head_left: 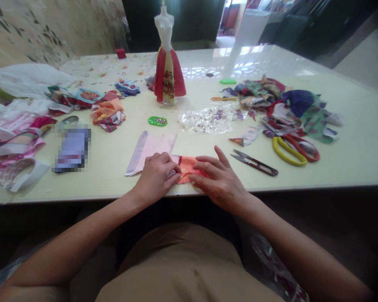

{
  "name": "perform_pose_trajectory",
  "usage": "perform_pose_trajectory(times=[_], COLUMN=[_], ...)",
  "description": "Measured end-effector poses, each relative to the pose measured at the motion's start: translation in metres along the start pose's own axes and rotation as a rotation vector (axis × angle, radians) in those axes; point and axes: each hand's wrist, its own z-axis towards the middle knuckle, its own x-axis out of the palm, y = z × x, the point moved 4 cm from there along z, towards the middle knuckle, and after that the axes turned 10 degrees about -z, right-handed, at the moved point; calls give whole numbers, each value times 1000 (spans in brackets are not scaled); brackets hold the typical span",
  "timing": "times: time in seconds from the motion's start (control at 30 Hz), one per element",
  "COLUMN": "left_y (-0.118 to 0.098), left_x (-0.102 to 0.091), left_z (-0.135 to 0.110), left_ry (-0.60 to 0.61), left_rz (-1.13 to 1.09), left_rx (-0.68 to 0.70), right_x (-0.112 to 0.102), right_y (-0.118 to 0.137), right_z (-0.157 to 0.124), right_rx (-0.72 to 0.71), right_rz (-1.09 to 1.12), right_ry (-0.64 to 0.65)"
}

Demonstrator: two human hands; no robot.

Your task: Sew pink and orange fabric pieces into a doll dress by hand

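Both hands rest on a small orange piece of cloth (187,167) at the near edge of the table (113,176). My left hand (157,176) has its fingers curled and pinches the cloth's left part against the table. My right hand (220,178) lies flat on the cloth's right side with fingers stretched out. A pale pink fabric sheet (149,149) lies under and behind the left hand. Thread snips (255,162) lie just right of my right hand.
A small mannequin in a red skirt (168,73) stands mid-table. Yellow and red scissors (294,149) and a heap of fabric scraps (286,107) are at the right. A bag of beads (208,119), a green dish (158,121), ribbons and cloth (15,142) lie left.
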Motion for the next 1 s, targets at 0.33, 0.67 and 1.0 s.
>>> perform_pose_trajectory(times=[0.33, 0.67, 1.0], left_y=[4, -5, -3], left_x=[0, -1, 22], left_z=[1, -9, -34], left_ry=[8, -91, 342], left_rz=[-26, 43, 235], left_rx=[-12, 275, 375], right_x=[0, -5, 4], right_y=[5, 7, -4], right_z=[-9, -13, -28], right_rx=[-20, -39, 79], right_rz=[119, 127, -134], right_ry=[37, -16, 347])
